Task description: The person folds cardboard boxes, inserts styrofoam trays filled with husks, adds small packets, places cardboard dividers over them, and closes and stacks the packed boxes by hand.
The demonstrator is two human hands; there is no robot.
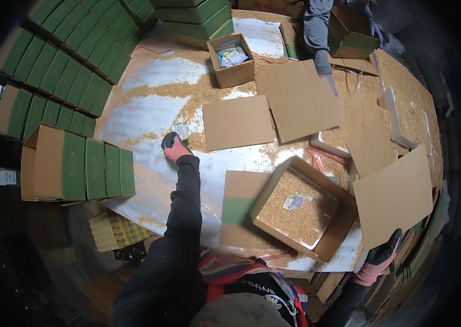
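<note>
Gloved left hand (173, 147) on glossy leaflets (182, 131), husk-strewn table (148, 114)

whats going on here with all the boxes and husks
A person in gloves leans over a silvery table strewn with husk-like grains. Their left hand reaches out to a small packet lying among the grains. Their right hand holds the lower edge of a flat cardboard sheet. Between the hands sits an open carton filled with husks, a small packet on top. Closed green-and-brown boxes are stacked to the left. Another person's sleeve shows at the far side.
</note>
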